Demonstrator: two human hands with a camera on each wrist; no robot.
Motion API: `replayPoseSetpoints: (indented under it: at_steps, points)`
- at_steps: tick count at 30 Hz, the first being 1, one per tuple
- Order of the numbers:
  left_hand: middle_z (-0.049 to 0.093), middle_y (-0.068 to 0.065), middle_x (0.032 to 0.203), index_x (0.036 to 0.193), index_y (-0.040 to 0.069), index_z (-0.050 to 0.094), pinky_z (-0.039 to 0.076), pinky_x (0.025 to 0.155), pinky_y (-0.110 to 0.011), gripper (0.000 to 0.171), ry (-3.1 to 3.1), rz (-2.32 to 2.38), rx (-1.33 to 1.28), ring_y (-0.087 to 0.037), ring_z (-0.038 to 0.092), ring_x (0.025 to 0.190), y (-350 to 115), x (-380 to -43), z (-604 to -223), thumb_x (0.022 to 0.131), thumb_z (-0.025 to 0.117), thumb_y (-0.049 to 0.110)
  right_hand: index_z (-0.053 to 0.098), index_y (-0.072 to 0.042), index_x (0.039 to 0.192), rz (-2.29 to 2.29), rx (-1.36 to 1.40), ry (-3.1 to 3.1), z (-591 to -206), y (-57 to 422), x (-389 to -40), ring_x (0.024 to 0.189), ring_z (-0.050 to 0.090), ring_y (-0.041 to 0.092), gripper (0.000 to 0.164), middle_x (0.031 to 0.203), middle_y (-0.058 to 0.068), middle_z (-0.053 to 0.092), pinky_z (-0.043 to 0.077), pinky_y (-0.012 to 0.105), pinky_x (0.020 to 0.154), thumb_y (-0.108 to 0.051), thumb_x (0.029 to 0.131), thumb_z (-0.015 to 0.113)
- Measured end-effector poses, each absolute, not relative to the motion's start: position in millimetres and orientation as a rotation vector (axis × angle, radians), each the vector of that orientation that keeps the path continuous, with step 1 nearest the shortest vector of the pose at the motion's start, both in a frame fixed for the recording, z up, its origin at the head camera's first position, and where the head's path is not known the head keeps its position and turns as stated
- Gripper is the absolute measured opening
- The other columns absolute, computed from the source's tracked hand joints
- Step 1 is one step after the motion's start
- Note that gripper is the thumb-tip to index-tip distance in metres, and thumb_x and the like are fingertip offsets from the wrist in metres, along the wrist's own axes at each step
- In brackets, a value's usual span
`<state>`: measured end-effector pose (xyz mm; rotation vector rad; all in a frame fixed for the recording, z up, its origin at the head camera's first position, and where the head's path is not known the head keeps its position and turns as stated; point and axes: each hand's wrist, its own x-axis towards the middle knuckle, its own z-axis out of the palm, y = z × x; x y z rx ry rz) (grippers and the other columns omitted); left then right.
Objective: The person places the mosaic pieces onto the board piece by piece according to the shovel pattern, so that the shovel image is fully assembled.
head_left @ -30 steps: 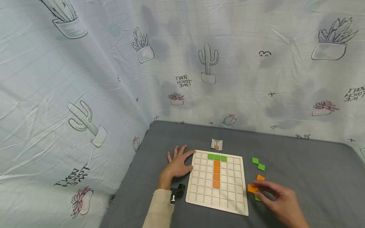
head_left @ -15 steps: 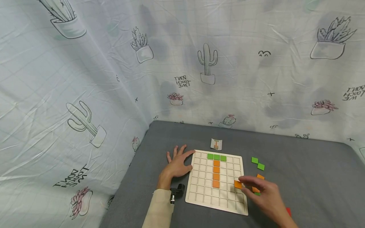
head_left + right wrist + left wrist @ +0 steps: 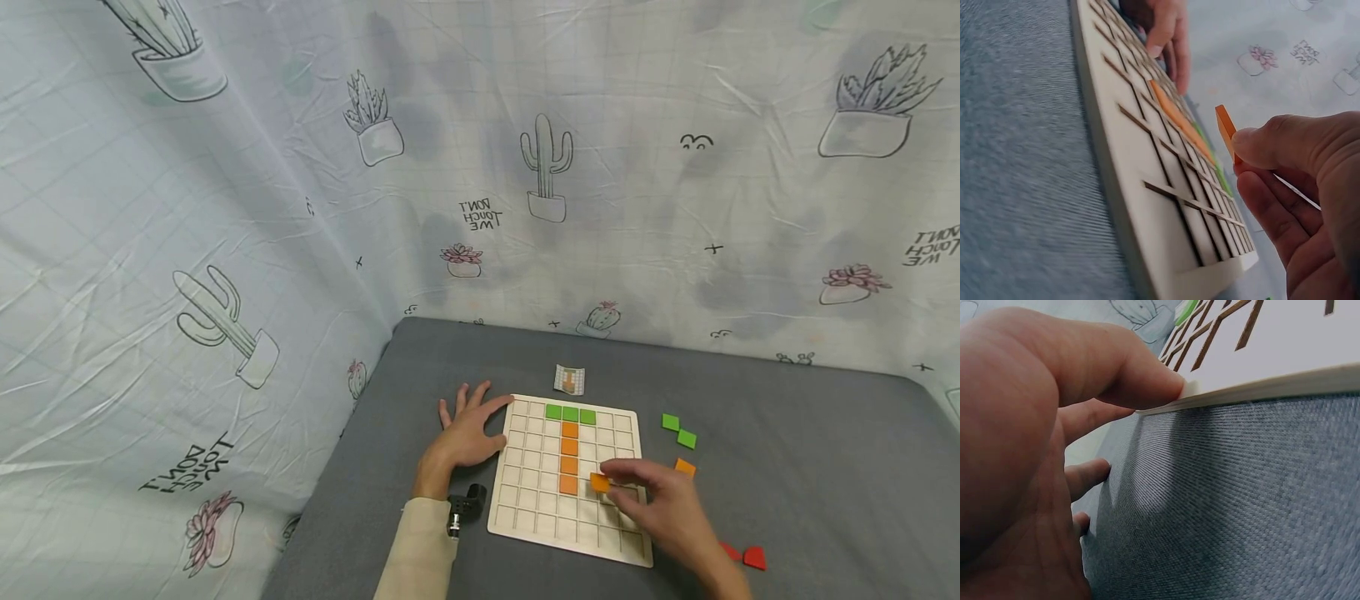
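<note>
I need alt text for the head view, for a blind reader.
A right hand pinches an orange tile above a grid board, while the left hand touches the board's left edge. Four orange tiles run in a column below a row of three green tiles; a small printed slip lies beyond the board.

Orange, green and red amid grey and cream

The grid board (image 3: 522, 498) is pale cream, its squares ruled in lines that look dark brown in the left wrist view. Three green tiles (image 3: 571, 414) form a bar across it, four orange tiles (image 3: 569, 448) a stem below, making a T. The held tile (image 3: 599, 482) is orange. Off the board lie two loose green tiles (image 3: 671, 422), a loose orange tile (image 3: 684, 467) and red pieces (image 3: 754, 557). The tabletop (image 3: 465, 350) is grey, finely ribbed up close. The whitish curtain (image 3: 637, 250) carries dark-outlined potted cacti, pinkish succulents and mirrored black lettering. The sleeve (image 3: 420, 542) is cream.
</note>
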<state>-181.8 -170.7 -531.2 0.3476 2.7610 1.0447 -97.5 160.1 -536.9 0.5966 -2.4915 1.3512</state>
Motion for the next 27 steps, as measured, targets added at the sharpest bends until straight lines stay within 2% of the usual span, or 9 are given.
replayPoseSetpoints:
  at_steps: [5,11,15,27]
  points:
    - [0.023,-0.014,0.182,0.163,0.026,0.055,-0.012,0.126,-0.082,0.068,2.758,1.045,0.337,-0.049,0.001,0.170,-170,-182,-530,0.098,0.075,0.018,0.085,-0.018,0.111,1.287,0.588,-2.568,-540,154,-99,0.094,0.077,0.003,0.041,0.106,-0.011,0.083,0.064,0.023,0.083,0.006,0.079,0.093]
    - [0.023,-0.015,0.182,0.163,0.026,0.055,-0.012,0.125,-0.082,0.069,2.757,1.044,0.342,-0.049,0.001,0.170,-171,-183,-531,0.097,0.075,0.018,0.086,-0.022,0.111,1.209,0.595,-2.636,-540,150,-100,0.099,0.075,0.001,0.040,0.107,-0.016,0.082,0.063,0.022,0.088,0.003,0.080,0.093]
    - [0.023,-0.015,0.182,0.163,0.025,0.055,-0.013,0.125,-0.082,0.069,2.750,1.052,0.345,-0.049,0.000,0.170,-171,-182,-530,0.097,0.074,0.018,0.086,-0.023,0.111,1.138,0.582,-2.681,-541,148,-101,0.101,0.074,0.000,0.040,0.108,-0.019,0.081,0.064,0.026,0.089,0.001,0.080,0.094]
    - [0.023,-0.015,0.182,0.163,0.025,0.055,-0.013,0.125,-0.082,0.068,2.748,1.059,0.342,-0.049,0.000,0.170,-170,-182,-529,0.098,0.074,0.017,0.085,-0.025,0.111,1.068,0.620,-2.675,-540,145,-101,0.102,0.075,0.003,0.042,0.109,-0.020,0.080,0.065,0.032,0.091,0.001,0.078,0.094]
